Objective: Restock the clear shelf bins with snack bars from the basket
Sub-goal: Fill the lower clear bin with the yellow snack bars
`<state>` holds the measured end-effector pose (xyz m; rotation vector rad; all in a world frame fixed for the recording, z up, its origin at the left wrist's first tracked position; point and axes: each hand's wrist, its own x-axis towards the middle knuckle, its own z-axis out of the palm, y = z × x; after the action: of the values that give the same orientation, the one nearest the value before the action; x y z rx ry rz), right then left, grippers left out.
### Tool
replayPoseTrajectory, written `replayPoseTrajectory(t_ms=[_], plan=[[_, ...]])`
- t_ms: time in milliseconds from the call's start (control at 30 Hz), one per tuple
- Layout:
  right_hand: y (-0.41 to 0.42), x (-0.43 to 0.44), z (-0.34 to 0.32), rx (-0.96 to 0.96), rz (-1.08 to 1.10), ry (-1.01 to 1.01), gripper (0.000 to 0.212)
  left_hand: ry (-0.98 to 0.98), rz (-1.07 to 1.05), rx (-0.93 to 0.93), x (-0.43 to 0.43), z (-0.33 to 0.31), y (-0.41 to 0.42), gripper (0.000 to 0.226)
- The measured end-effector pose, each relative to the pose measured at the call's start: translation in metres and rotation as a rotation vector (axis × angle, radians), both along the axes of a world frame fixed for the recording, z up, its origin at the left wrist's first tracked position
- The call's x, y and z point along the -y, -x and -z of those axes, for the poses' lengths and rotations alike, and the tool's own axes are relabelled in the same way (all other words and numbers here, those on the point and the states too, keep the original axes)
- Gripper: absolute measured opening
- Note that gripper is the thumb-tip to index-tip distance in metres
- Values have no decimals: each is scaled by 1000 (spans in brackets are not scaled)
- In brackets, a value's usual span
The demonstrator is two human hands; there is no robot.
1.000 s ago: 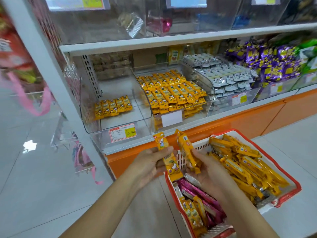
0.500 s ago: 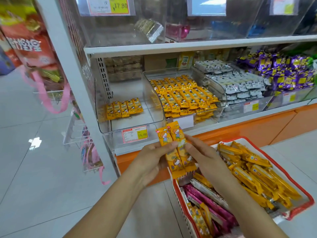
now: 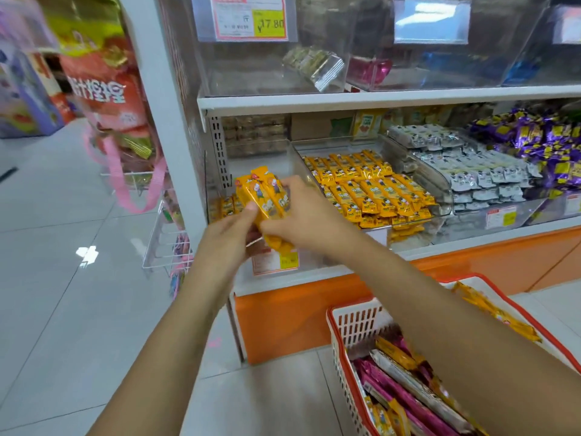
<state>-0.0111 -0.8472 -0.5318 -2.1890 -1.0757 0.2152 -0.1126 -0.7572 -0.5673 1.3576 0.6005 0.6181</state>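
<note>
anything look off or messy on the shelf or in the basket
Nothing spilled or damaged. The left clear bin looks nearly empty, beside a full bin. Bars in the basket lie jumbled at mixed angles.

Pale tiled floor, white shelf post, orange base panel

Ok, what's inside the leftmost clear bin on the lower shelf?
A few yellow snack bars lie on the floor of the leftmost bin. The held bars, gripped by the left hand and right hand, hide the bin's middle and front.
</note>
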Motion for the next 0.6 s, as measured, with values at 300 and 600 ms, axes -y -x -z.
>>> replayPoseTrajectory(t_ms=[300,600], plan=[[-41,-95,16,-242,-172,754,21,-865,-171,-578,-27,19,30,22],[-30,-134,53,-217,-164,765,39,-813,-143,-553,-33,19,33,29]])
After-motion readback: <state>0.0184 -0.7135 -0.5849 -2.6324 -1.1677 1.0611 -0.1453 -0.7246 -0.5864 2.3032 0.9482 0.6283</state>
